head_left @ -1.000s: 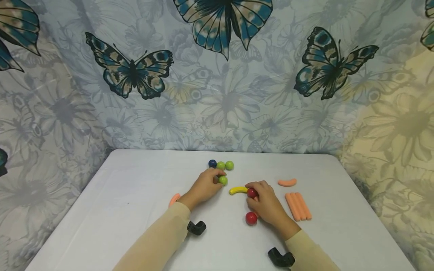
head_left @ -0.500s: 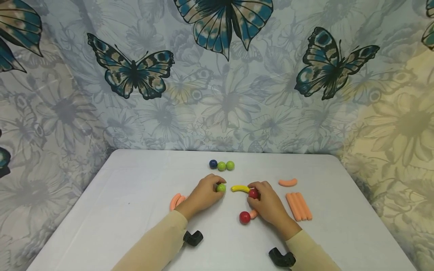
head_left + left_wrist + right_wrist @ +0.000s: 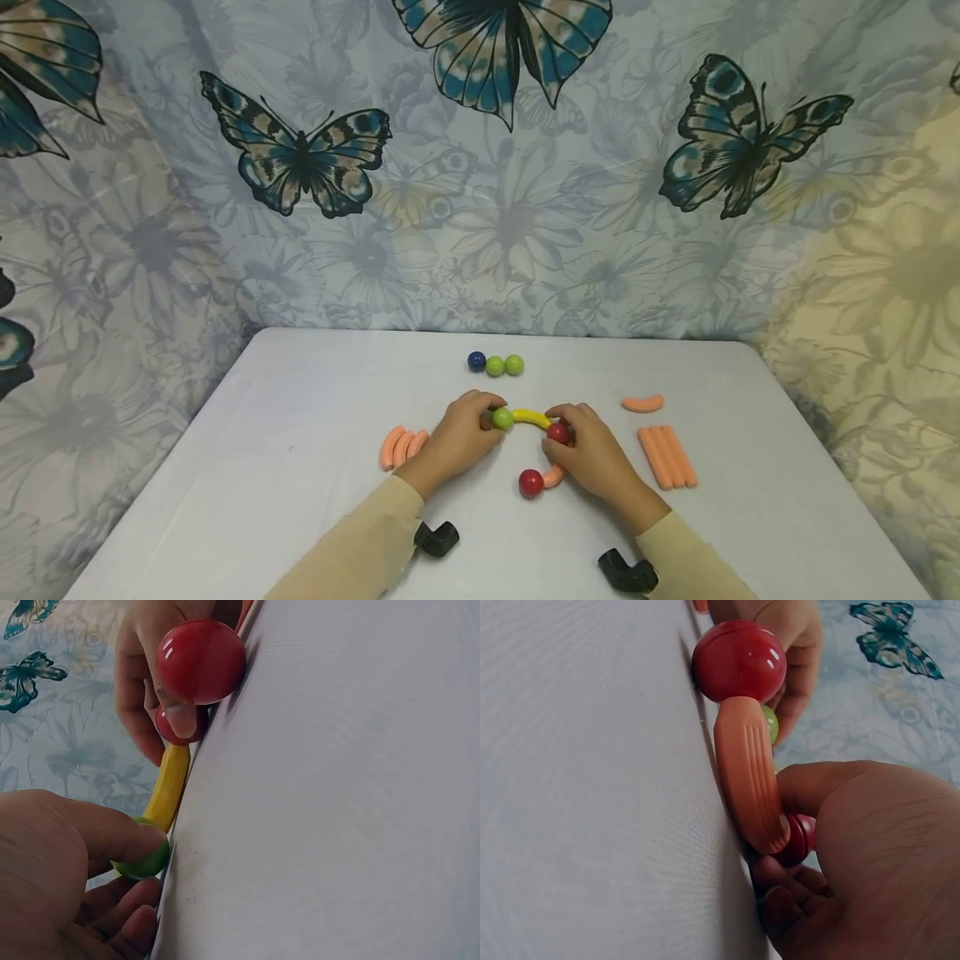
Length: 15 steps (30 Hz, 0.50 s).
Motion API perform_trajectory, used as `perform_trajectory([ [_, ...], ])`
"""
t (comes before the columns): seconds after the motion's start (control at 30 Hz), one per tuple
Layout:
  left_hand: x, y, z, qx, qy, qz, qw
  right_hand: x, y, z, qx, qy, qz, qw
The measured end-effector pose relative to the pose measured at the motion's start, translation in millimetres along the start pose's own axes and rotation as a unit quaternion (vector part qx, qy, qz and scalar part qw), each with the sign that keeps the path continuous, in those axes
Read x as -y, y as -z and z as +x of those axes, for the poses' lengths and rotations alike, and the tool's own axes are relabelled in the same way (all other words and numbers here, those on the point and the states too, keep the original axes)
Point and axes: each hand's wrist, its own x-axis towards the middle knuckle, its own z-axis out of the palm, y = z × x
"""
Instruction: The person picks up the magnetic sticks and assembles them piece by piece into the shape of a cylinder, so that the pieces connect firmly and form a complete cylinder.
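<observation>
In the head view, my left hand [image 3: 465, 429] pinches a green ball [image 3: 503, 418] between thumb and fingers. The ball meets the left end of a curved yellow stick [image 3: 532, 417]. My right hand [image 3: 592, 446] grips a red ball [image 3: 557, 433] at the stick's other end. From that ball a curved orange stick [image 3: 750, 776] leads to a second, unheld red ball [image 3: 531, 483]. In the left wrist view, the left thumb covers part of the green ball [image 3: 142, 859], and the yellow stick [image 3: 169, 787] spans the space between both hands.
A dark blue ball [image 3: 477, 361] and two green balls [image 3: 504, 365] form a row at the back. One curved orange stick [image 3: 642, 404] lies above several straight orange sticks [image 3: 667, 457] on the right. Curved orange sticks [image 3: 399, 448] lie beside my left forearm. The white table [image 3: 225, 467] meets a butterfly-print backdrop.
My left hand has brought the green ball from near the back row toward me, up to the yellow stick's left end. The free red ball has swung left, exposing more of its orange stick.
</observation>
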Motion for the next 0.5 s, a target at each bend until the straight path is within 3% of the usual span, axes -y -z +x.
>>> perform_trajectory([
  [0.27, -2.3, 2.4, -0.9, 0.004, 0.003, -0.010, 0.9999, -1.0, 2.1, -1.5, 0.018, 0.007, 0.020, 0.9996],
  [0.5, -2.5, 16.9, -4.9, -0.001, 0.025, -0.059, 0.9980, -1.7, 1.5, -1.2, 0.017, 0.014, 0.023, 0.9995],
])
